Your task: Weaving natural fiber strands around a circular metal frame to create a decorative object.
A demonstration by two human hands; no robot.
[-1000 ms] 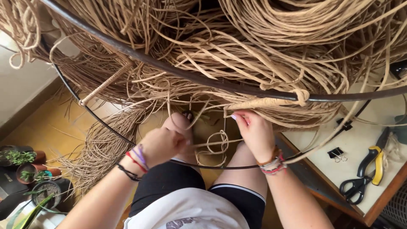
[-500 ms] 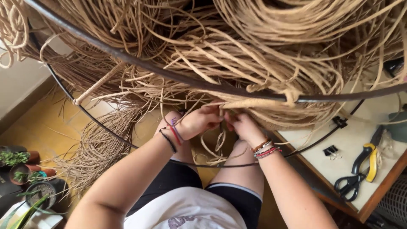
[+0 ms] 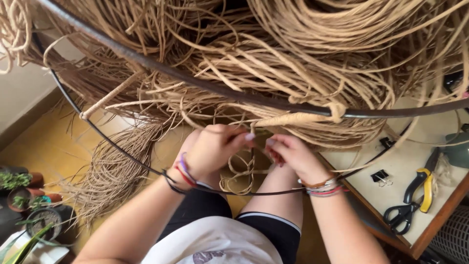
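Note:
A dark metal hoop [image 3: 205, 87] runs across the view, and a second thin hoop [image 3: 122, 151] curves below it. Masses of tan rattan cord [image 3: 303, 44] hang over them. A cord-wrapped spoke [image 3: 293, 119] ends in a knot on the upper hoop. My left hand [image 3: 215, 149] and my right hand [image 3: 288, 154] meet just under that spoke's near end, both pinching a tan cord strand [image 3: 252, 134]. A loose loop of the cord [image 3: 242, 178] dangles below my fingers. Bracelets sit on both wrists.
At the right, a table [image 3: 391, 195] holds black scissors [image 3: 400, 215], yellow-handled pliers [image 3: 424, 188] and black binder clips [image 3: 380, 177]. Potted plants [image 3: 24, 195] stand on the yellow floor [image 3: 44, 151] at the left. Another wrapped spoke [image 3: 110, 100] crosses at the left.
My left hand has risen from lap level and closed in on my right hand under the wrapped spoke. Both hands now pinch the strand together.

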